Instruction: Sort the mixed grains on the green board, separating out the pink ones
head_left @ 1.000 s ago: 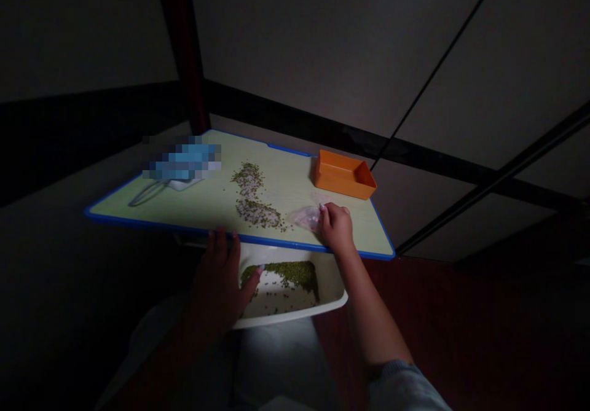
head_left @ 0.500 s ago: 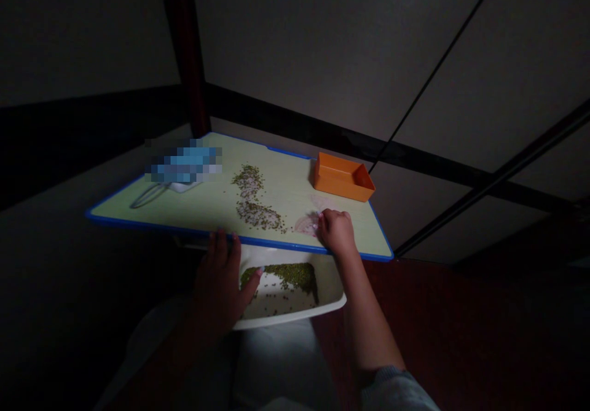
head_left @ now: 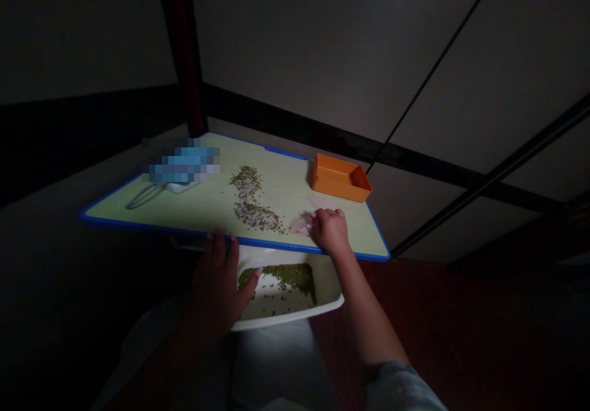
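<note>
My right hand [head_left: 330, 230] rests on the pale yellow-green board [head_left: 295, 196] with its fingers pinched together. Anything between those fingertips is too small or hidden to make out. Beside them lies a faint pinkish fan-shaped patch [head_left: 300, 223]. Left of it, small green grains [head_left: 253, 205] like beans are scattered in a curved band. My left hand [head_left: 224, 279] has its fingers apart, their tips at the board's blue front edge and the thumb stretched over a white bin [head_left: 329, 303]. More green grains [head_left: 292, 276] are heaped inside that bin, below the board.
An orange open box [head_left: 341, 177] stands at the board's back right. On the left side lies a blurred blue item [head_left: 182, 165] with a looped cord or handle [head_left: 142, 196]. Panelled walls [head_left: 322, 48] rise behind the board, and a dark red floor [head_left: 415, 319] shows at right.
The view has shifted very slightly. My right hand stays in nearly the same pinch beside the pinkish patch, and my left hand has hardly moved.
</note>
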Demonstrator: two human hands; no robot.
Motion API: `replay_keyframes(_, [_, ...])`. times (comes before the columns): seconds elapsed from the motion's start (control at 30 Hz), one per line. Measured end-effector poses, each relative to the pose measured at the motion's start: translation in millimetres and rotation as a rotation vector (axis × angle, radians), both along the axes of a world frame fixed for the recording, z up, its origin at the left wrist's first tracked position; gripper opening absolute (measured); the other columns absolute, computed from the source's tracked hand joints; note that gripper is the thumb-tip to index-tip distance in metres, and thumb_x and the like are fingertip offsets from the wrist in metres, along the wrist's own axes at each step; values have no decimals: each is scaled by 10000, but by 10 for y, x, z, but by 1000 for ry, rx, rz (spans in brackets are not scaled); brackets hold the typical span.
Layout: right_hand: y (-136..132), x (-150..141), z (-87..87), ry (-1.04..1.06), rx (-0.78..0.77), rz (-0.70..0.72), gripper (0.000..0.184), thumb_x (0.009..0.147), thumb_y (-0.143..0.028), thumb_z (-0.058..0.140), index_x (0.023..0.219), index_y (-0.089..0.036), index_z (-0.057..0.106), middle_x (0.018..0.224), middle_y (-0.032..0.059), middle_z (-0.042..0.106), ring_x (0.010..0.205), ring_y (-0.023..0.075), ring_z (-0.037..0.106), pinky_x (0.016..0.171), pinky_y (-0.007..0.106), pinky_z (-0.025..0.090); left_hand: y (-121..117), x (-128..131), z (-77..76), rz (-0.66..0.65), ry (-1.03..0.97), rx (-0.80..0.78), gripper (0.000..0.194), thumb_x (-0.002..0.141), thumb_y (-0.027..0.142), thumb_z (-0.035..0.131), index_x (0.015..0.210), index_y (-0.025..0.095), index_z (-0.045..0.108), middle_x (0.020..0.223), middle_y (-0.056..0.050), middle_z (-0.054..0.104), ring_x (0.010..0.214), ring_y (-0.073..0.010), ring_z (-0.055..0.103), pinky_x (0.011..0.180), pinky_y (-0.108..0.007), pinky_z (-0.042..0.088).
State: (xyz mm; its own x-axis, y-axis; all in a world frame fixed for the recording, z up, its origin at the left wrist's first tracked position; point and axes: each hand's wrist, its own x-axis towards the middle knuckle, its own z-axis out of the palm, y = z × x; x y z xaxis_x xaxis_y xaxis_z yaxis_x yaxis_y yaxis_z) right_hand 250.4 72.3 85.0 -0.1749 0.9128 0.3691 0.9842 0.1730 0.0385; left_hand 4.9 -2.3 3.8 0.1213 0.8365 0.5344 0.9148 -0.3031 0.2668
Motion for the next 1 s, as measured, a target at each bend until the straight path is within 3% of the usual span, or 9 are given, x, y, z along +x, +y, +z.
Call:
replay_keyframes(0.23, [-9,-25,24,-63,16,-164,184,852,-292,500,897,-154,613,844,114,682,795,226,592,766,342,271,-6,2,3,-10,-5,-9,790,822,526,404,1406,14,260,1512,-296,165,1420,-410,131,1074,-533,324])
replay_keyframes(0.5, [42,-81,31,-107,2,-163,233,914,-276,415,913,-153,613,861,120,685,799,214,603,768,339,289,-2,-4,-5,-15,-11,3,790,818,522,409,1413,27,249,1522,-289,142,1421,-410,126,1067,-540,331])
replay_keyframes(0.83, [232,12,123,-112,-2,-367,308,950,-282,365,954,-112,622,845,174,697,803,249,642,763,365,309,-21,32,60,13,-65,-45,775,805,529,415,1400,50,289,1524,-268,174,1421,-395,152,1059,-548,337])
replay_keyframes(0.93, [295,44,175,-92,-1,-360,315,948,-314,379,963,-108,618,854,181,696,805,253,645,748,359,318,-29,39,69,22,-70,-59,761,810,523,402,1401,56,293,1528,-263,168,1424,-389,146,1056,-543,340])
replay_keyframes(1.0, [328,27,197,-100,-19,-277,276,942,-295,397,959,-124,613,872,167,697,805,243,643,737,346,323,-31,41,65,24,-69,-61,764,809,524,399,1398,49,297,1527,-269,164,1424,-392,143,1058,-544,336])
